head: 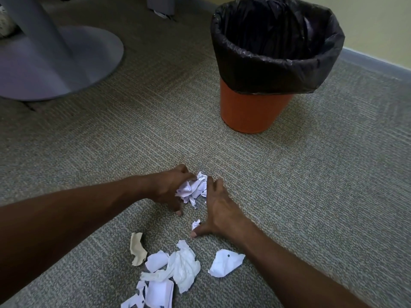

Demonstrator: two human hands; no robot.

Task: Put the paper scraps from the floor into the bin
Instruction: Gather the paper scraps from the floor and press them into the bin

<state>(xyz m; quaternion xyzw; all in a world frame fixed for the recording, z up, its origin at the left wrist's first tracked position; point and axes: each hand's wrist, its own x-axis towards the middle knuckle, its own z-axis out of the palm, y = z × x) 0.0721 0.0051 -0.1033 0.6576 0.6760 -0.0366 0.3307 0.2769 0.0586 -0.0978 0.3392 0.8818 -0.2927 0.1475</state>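
An orange bin [251, 112] lined with a black bag [275, 70] stands upright on the carpet at the upper right. My left hand [171, 187] curls its fingers round a clump of crumpled white scraps [193, 188] on the floor. My right hand [220, 210] lies flat with straight fingers against the right side of that clump, thumb spread out beside a tiny scrap [195, 224]. Nearer to me lie more scraps: a beige one [138, 248], a white heap [178, 266], a white piece with a dot [225, 262] and flat pieces [155, 294].
A grey round table base [66, 70] with its column sits at the upper left. A yellow wall with a grey skirting [378, 58] runs behind the bin. Grey patterned carpet [311, 174] covers the floor between my hands and the bin.
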